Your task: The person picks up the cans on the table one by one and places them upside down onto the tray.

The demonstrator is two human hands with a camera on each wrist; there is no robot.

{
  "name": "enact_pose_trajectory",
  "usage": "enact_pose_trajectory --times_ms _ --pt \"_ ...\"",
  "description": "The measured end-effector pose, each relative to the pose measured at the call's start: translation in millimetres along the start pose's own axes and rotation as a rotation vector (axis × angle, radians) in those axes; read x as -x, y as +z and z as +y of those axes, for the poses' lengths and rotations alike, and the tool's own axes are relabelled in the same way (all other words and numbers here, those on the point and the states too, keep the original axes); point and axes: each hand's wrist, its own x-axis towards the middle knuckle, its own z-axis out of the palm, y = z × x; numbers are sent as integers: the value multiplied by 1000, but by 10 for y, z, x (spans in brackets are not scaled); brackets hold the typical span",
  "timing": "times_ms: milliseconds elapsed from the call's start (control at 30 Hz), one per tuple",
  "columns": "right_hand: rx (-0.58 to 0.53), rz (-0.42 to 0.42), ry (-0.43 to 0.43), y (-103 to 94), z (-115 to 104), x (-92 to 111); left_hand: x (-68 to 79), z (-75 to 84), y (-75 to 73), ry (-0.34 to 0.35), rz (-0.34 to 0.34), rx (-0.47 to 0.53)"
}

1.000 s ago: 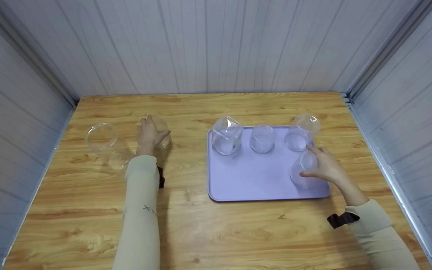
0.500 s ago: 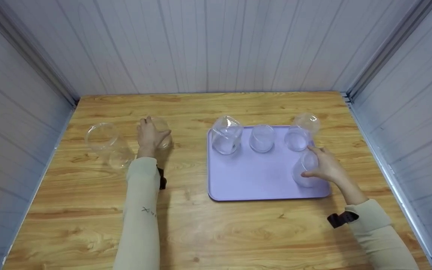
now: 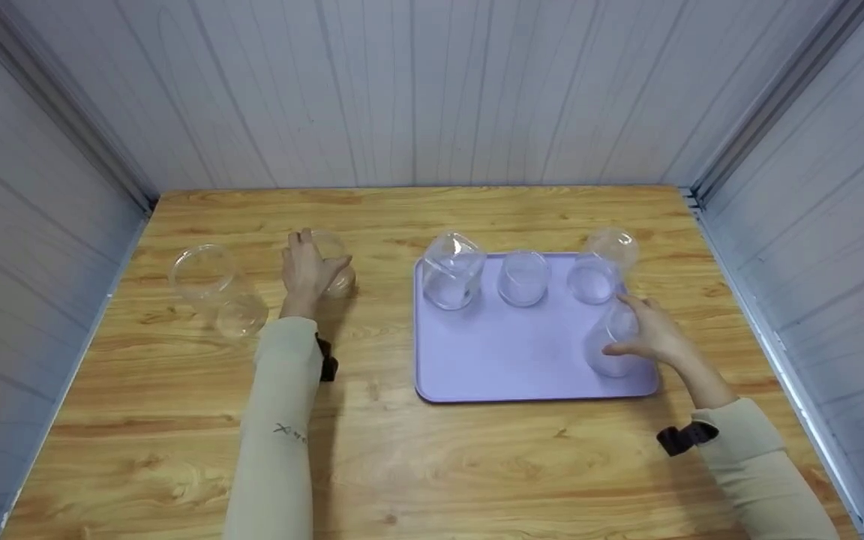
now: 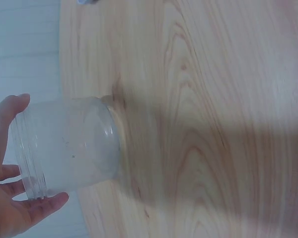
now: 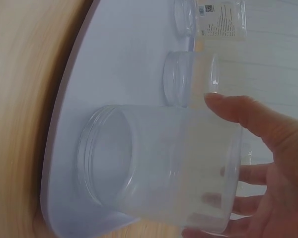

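My left hand (image 3: pixel 307 270) grips a clear plastic jar (image 3: pixel 340 283) left of the tray. In the left wrist view this jar (image 4: pixel 72 148) has its threaded mouth up, with thumb and fingers around the rim. Whether its base touches the table I cannot tell. My right hand (image 3: pixel 661 334) holds another clear jar (image 3: pixel 606 356) at the front right of the lilac tray (image 3: pixel 507 352). The right wrist view shows that jar (image 5: pixel 159 163) upside down, threaded mouth on the tray, my thumb and fingers around its base end.
Along the tray's back edge stand three more clear jars: left (image 3: pixel 453 277), middle (image 3: pixel 523 281) and right (image 3: pixel 593 281). One bears a printed label (image 5: pixel 219 20). Another clear jar (image 3: pixel 241 315) stands at the table's left. Panel walls (image 3: pixel 409 97) enclose the wooden table (image 3: pixel 439 465).
My left hand has shifted slightly to the right with its jar. The right hand and its jar have barely moved, a touch to the right. The other jars look unchanged.
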Motion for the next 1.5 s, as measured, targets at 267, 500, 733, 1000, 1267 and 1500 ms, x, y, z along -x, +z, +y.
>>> enact_pose_trajectory --times_ms 267,500,733,1000,1267,1500 --pt "0 -36 -5 -38 -34 2 36 91 -108 -10 39 65" --pt "-22 11 -24 -130 -141 24 72 163 -200 4 82 68" --pt "-64 46 -73 -269 -312 32 119 243 -273 64 113 100" --pt "-60 110 -114 -397 -483 -22 197 380 -403 95 146 124" --pt "-137 198 -153 -424 -672 -105 283 540 -475 137 193 165" --pt "-286 261 -204 -348 -789 -226 394 630 -470 173 221 234"
